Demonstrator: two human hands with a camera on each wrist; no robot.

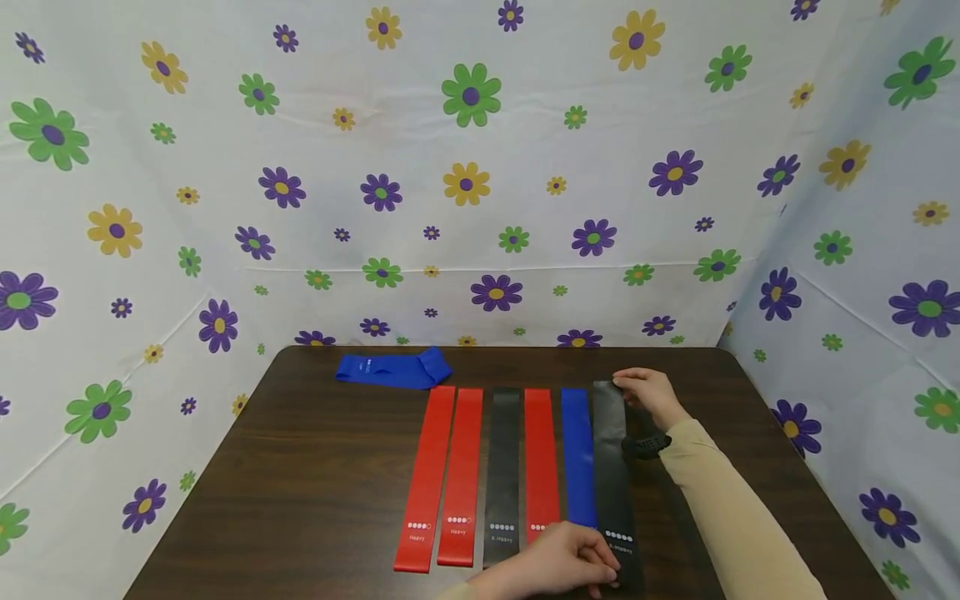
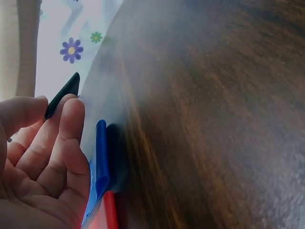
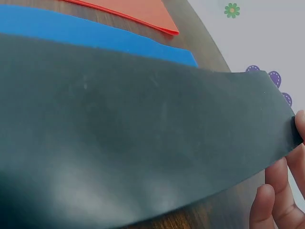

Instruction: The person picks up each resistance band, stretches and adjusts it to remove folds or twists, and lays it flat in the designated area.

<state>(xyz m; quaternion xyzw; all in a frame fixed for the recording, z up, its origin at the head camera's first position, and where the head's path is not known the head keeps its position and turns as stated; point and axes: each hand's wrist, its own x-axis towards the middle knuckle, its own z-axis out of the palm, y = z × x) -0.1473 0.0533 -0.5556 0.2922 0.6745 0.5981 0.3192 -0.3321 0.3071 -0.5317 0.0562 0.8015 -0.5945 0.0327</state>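
Observation:
A black resistance band [image 1: 611,454], printed X-Heavy near its close end, is stretched lengthwise between both hands at the right end of a row of bands. My left hand [image 1: 558,557] pinches its near end; in the left wrist view, thumb and fingers grip the edge of the black band [image 2: 64,95]. At the far end my right hand [image 1: 651,396] pinches a corner. The right wrist view has the black band [image 3: 152,129] raised and bowed, overlapping a blue band [image 3: 95,32]. To its left in the row lies that blue band [image 1: 577,458], its near end hidden by my left hand.
Further left in the row lie a red band [image 1: 540,454], another black band [image 1: 502,467] and two more red bands, one marked Heavy [image 1: 425,475]. A folded blue band [image 1: 390,371] lies at the table's back left. Flowered cloth [image 1: 472,217] surrounds the brown table [image 1: 300,483].

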